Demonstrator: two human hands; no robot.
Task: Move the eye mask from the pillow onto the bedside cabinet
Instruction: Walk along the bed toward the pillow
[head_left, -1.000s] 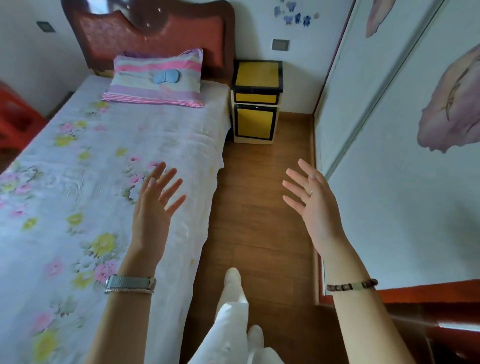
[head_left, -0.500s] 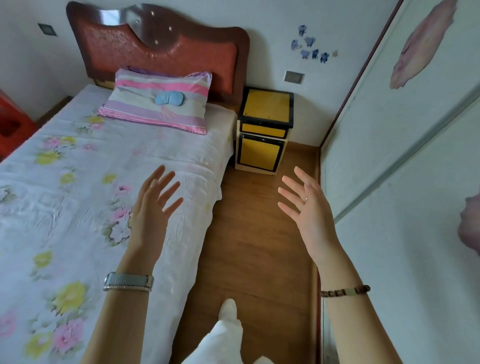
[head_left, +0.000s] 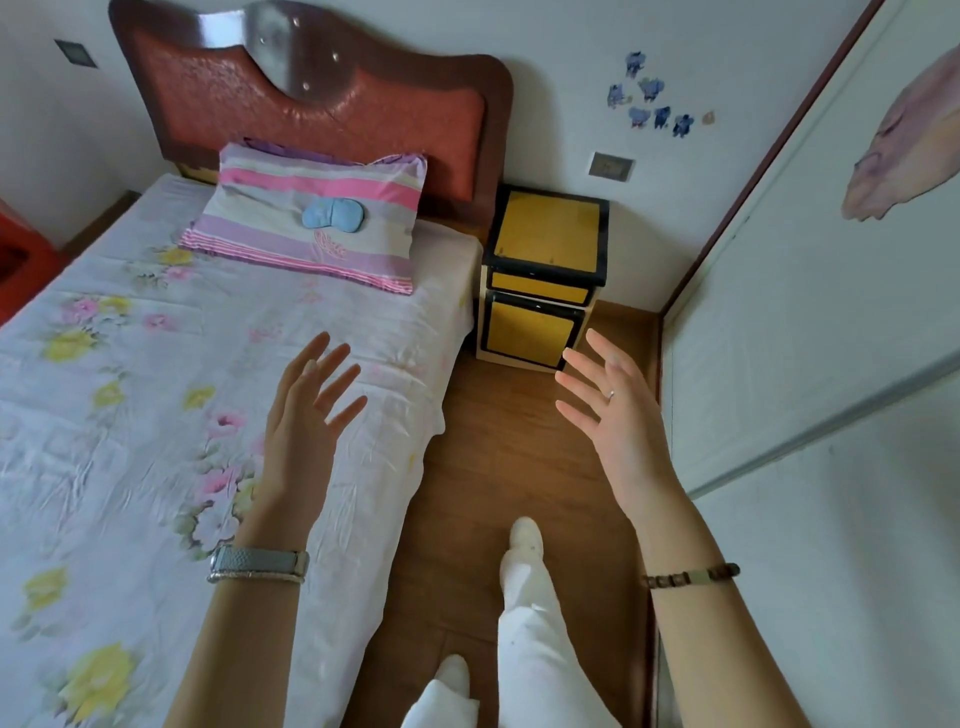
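Plainly the left hand floats over the bed, fingers spread and empty, the eye mask on the pillow at eleven o'clock, the right hand likewise splayed below the bedside cabinet, probably mid-approach.

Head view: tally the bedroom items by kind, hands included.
Eye mask: 1
Pillow: 1
Bedside cabinet: 1
Bed: 1
Hands: 2, left hand and right hand, both open and empty
Total: 6
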